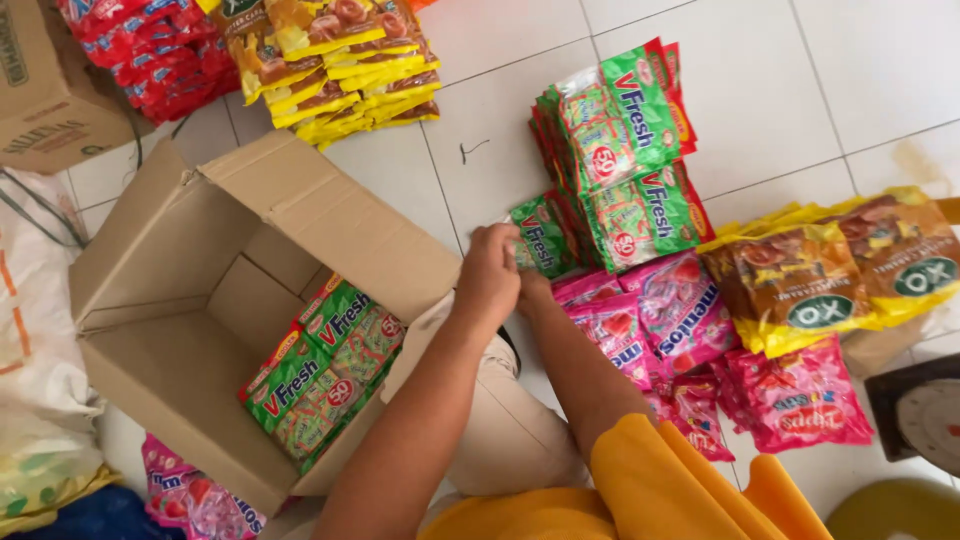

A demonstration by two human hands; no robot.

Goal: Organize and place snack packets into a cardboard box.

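My left hand [488,275] and my right hand [533,292] meet at a green candy bag [538,238] on the tiled floor. Both hands grip its lower edge; the left hand covers most of the right. The bag lies at the near end of a stack of similar green bags [625,150]. To the left stands an open cardboard box [190,270] with several green bags [320,370] lying inside against its right wall.
Pink candy bags [680,320] and brown-yellow bags [830,275] lie to the right. Yellow bags [340,60] and red bags [150,50] sit at the top left beside another cardboard box [45,90]. A white sack [30,380] lies at the left edge.
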